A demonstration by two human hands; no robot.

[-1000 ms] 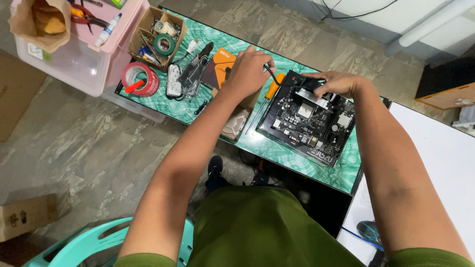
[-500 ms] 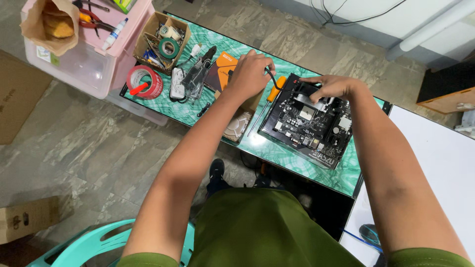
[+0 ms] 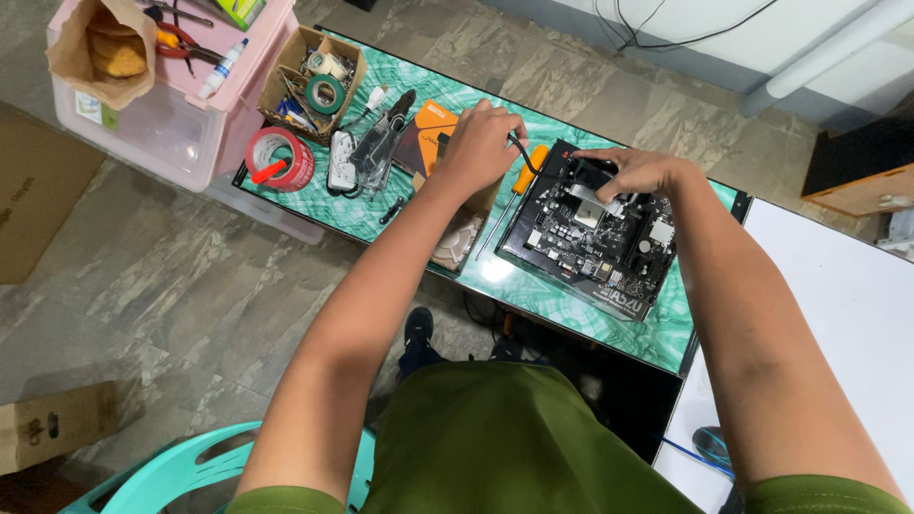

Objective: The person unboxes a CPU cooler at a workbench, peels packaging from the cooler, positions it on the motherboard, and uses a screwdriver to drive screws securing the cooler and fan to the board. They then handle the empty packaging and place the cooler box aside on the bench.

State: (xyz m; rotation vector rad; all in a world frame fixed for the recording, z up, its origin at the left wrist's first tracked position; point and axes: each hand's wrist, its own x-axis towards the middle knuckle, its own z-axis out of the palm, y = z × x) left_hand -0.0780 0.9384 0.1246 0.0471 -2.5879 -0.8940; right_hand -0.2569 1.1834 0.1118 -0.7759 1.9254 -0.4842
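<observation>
Gripping a thin black cable (image 3: 519, 152), my left hand (image 3: 479, 145) is curled shut beside the orange-handled screwdriver (image 3: 515, 195). My right hand (image 3: 636, 171) presses bent fingers on the black circuit board (image 3: 590, 243), lying flat on the glossy green marbled table (image 3: 533, 290). Cardboard box (image 3: 314, 81) far left.

view: we have a single head-worn camera, so no second view shares the scene.
position: above our own lap, over both forearms.
facing: steeply down and forward at the green counter (image 3: 533, 286).
nearness: about arm's length from the grip of the left hand (image 3: 481, 148) and right hand (image 3: 638, 171).
frame: floor left of the grip, a white surface (image 3: 838, 314) right of it.
</observation>
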